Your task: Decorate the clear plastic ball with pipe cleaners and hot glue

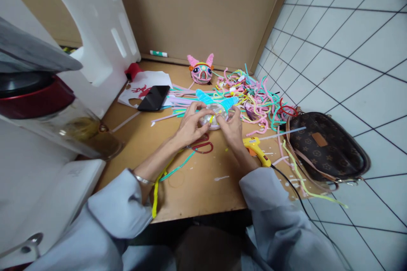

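Between my two hands is a clear round ball with two fuzzy light-blue ears (229, 102) of pipe cleaner on top. My left hand (190, 126) is closed around the left side of this clear ball (217, 124). A small yellow piece (211, 118) shows on the ball's front, by my thumbs. On the opposite side, my right hand (231, 128) grips the ball with thumb and fingers. Red-handled scissors (203, 148) lie on the table just below, partly behind my left wrist. A yellow glue gun (258, 150) rests beside my right forearm.
Behind the ball stands a finished-looking pink animal head (202, 73). Loose pipe cleaners (254, 95) pile up at the back right. A black phone (154, 98) lies on cut paper at left. A brown bag (327, 146) sits at right, a glass jug (85, 129) at left.
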Demonstrator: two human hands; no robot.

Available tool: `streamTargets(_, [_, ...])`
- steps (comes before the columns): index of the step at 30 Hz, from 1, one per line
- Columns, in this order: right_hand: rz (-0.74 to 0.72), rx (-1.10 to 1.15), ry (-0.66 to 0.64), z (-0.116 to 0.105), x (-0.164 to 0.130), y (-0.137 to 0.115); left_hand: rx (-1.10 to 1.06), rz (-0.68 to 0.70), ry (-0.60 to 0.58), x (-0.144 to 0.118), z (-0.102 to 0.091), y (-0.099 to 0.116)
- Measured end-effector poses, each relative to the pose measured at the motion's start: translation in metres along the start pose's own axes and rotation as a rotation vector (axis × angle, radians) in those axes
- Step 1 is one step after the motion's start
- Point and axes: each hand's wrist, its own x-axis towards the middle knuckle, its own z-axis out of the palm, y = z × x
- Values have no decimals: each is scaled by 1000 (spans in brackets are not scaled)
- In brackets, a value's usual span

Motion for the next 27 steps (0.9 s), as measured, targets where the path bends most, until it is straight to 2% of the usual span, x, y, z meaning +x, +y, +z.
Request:
streamTargets(12, [29, 47, -56, -4, -3, -8, -10, 1, 3, 0, -1, 0])
streamTargets(19, [-5, 126, -35, -3, -2, -1, -16, 12, -1, 1, -2, 0])
streamTargets(27, [37, 142, -55, -5, -1, -3, -45, 7, -11, 2, -3, -3])
